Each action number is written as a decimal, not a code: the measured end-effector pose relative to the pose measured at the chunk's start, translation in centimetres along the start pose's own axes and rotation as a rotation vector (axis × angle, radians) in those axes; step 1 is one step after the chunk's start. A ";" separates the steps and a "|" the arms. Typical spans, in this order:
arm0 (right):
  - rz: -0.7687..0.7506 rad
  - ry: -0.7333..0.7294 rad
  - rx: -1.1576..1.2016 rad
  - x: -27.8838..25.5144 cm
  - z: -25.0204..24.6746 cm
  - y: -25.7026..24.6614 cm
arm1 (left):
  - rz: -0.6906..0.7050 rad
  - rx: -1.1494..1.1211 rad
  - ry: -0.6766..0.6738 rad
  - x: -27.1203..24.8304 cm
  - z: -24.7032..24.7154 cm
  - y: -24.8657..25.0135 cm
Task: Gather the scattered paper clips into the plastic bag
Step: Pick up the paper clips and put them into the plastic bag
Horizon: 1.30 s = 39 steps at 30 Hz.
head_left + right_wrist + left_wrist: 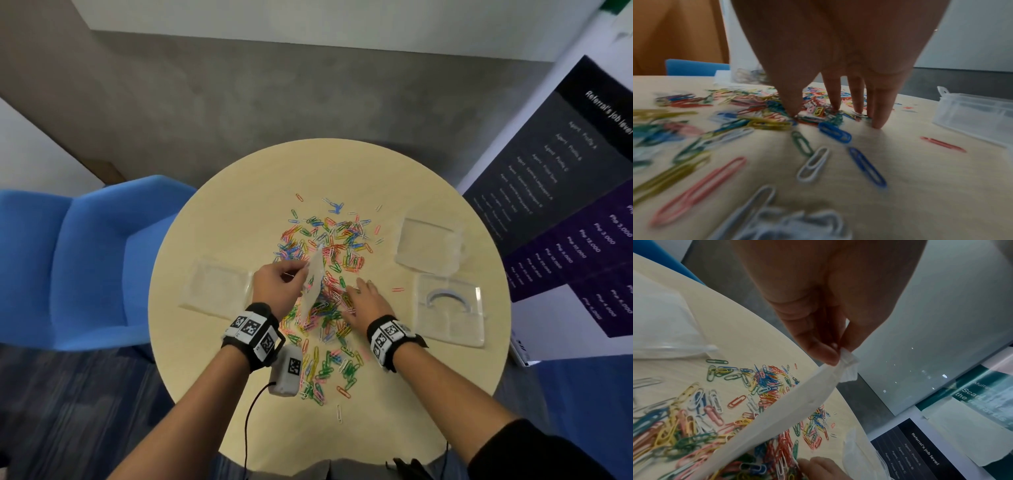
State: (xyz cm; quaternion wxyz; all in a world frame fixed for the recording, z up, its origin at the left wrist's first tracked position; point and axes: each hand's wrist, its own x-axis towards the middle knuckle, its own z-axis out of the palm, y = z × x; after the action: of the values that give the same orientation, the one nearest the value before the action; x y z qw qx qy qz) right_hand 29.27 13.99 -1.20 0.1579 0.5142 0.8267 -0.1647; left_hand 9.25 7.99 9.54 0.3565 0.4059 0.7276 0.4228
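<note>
Our left grip (830,352) pinches one top corner of the bag (313,284), so it hangs edge-on, long axis running from that pinch down toward us into the heap; our right grip (364,296) lies spread, fingertips (878,125) on the clips (329,246) and tabletop (222,212), holding nothing; the bag sits just left of that hand, clips between them, so we judge the sweep goes leftward; whether the mouth gapes we cannot tell.
</note>
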 end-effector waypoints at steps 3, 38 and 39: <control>-0.064 0.100 -0.011 -1.2 0.7 -0.3 | -0.003 -0.009 -0.014 -0.2 0.2 -0.1; 0.113 0.081 0.845 -5.6 -11.9 -4.7 | 0.139 0.094 -0.114 -3.1 2.9 2.6; 0.086 0.128 0.770 -5.8 -12.0 -4.9 | 0.135 0.091 -0.116 -3.0 2.8 2.5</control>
State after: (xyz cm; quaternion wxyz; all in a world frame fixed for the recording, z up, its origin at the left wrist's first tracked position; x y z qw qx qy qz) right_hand 26.24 12.52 12.62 -0.0917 0.5791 0.6904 -0.4239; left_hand 13.62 7.02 11.26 0.3497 0.4936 0.6952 0.3882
